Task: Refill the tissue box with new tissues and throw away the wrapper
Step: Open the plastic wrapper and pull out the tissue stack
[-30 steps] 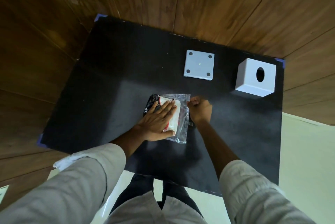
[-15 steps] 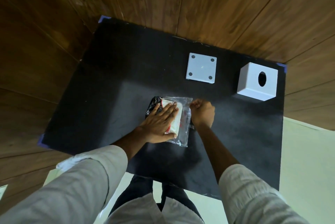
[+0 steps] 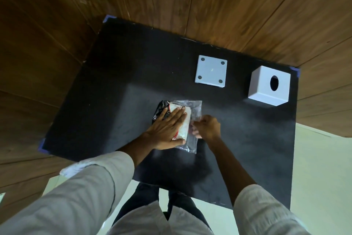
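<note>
With your left hand (image 3: 167, 132) spread flat on the soft white tissue pack in its crinkly clear plastic wrapper (image 3: 191, 120), near the white cube tissue box (image 3: 266, 90), your right hand (image 3: 206, 127) pinches the wrapper's slippery loose edge, likely the best grip.

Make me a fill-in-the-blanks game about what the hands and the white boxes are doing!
1. The left hand presses flat on the tissue pack, which lies on a ____ mat.
2. The right hand pinches the pack's clear ____.
3. The white tissue box has an oval ____ in it.
4. The flat base plate has ____ dark dots.

Answers: black, wrapper, hole, four
</note>
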